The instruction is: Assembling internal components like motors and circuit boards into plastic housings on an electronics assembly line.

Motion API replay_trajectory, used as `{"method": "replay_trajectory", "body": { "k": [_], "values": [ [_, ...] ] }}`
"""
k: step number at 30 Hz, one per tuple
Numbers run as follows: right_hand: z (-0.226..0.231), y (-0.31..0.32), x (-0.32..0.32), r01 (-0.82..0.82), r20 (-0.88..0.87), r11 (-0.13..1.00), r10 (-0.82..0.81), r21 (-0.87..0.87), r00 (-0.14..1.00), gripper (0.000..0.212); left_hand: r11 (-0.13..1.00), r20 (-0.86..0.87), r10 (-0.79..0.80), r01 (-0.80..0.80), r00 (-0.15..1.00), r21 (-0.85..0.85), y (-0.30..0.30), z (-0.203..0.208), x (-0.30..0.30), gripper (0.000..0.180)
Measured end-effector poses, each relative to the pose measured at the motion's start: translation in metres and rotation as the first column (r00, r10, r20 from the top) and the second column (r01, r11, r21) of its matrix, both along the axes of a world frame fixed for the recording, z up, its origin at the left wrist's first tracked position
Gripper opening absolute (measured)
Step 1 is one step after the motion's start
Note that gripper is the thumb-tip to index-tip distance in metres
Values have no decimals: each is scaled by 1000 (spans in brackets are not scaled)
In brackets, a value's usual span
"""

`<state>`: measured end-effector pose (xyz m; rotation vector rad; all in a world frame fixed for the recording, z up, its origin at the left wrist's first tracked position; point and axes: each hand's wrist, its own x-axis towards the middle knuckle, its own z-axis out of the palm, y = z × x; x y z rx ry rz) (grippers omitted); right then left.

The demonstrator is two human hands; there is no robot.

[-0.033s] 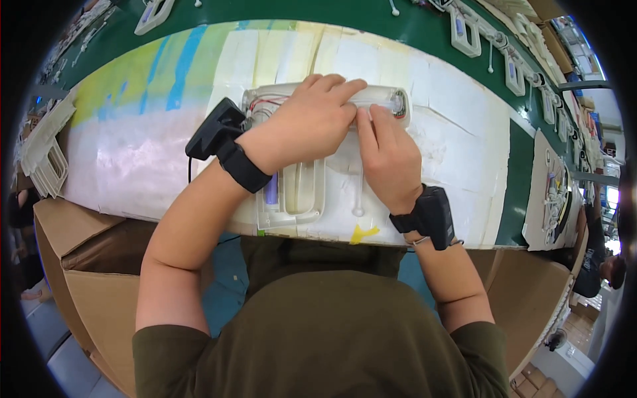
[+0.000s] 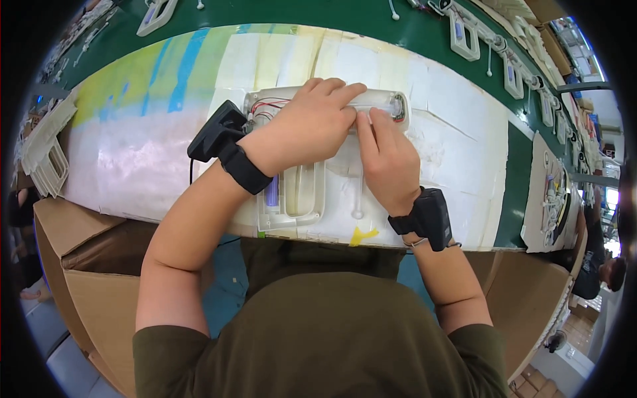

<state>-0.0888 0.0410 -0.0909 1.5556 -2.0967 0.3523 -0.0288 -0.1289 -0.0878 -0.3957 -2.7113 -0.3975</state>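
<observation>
Nothing has moved since the earlier picture; both hands sit in the same spot on the white plastic part. Fingers of the left hand lie bent over the top bar of that part, pressing down on it, and they hide much of it. Fingers of the right hand reach up next to them, with the tips pinched on the clear tube end of the bar. The two hands touch each other there. Two red wires peek out just left of the left hand.

One white plastic part lies under the hands, on the near middle of the tabletop. It rests on a white sheet with yellow and blue paint marks at its far left.

Two black wrist bands are worn, one on the left wrist and one on the right wrist.

Farther back on the green tabletop lie three more white parts: one at the top left and two at the top right. Stacked white frames sit at the left edge. Brown cardboard boxes stand below the tabletop on both sides of the person.
</observation>
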Motion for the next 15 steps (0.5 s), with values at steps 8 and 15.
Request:
{"method": "replay_trajectory", "body": {
  "k": [8,15],
  "values": [
    [5,5,3,8,-67,1000,-9,-16,998,32,982,102,-57,38,993,184,-11,26,7,23],
    [53,-29,-4,-63,385,953,180,-298,905,24,977,55,207,-210,977,42,-56,28,58,29]
  ]
}}
